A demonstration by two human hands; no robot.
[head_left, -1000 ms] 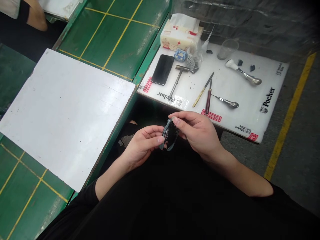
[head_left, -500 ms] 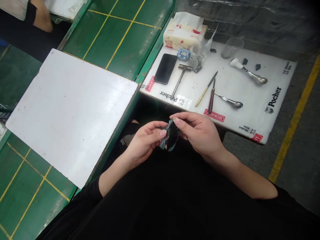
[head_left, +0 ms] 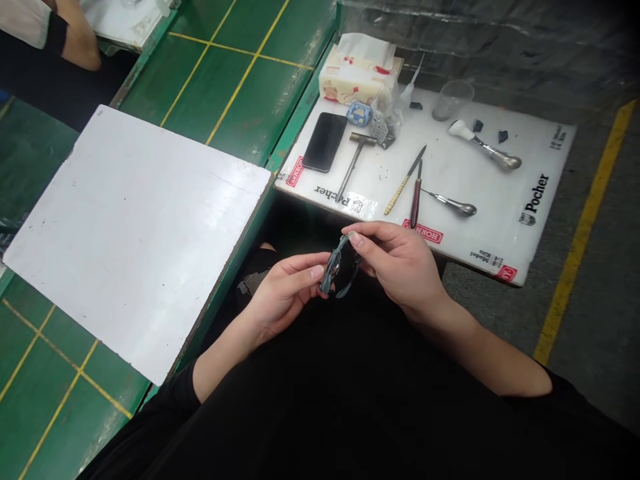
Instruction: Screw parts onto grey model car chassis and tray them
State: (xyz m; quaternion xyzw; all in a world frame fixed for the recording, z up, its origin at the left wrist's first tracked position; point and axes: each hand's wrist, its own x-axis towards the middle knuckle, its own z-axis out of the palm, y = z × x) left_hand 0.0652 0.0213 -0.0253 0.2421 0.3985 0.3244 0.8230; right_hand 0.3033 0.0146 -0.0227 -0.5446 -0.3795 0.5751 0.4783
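A small dark grey-blue part [head_left: 334, 265] with a looped or framed shape is held between my two hands, in front of my body near the table edge. My right hand [head_left: 400, 263] pinches its upper end between thumb and fingers. My left hand [head_left: 287, 290] has its thumb and fingers closed at the part's lower left side. Beyond the hands, a yellow-handled knife [head_left: 400, 192], a dark red-handled tool [head_left: 416, 200] and a thin metal tool [head_left: 457, 205] lie on the white work surface [head_left: 370, 190].
On the work surface are a phone [head_left: 325, 141], a T-shaped hammer [head_left: 354, 163], a tissue pack [head_left: 357, 73], a clear cup [head_left: 453, 100] and a white-tipped metal tool [head_left: 490, 148]. A white board [head_left: 140, 233] lies at left. Another person's arm [head_left: 80, 40] shows at top left.
The view has shifted slightly, moving the tables a little left. My left fingertips have slid slightly left and down along the part, showing more of it. My right hand keeps its pinch.
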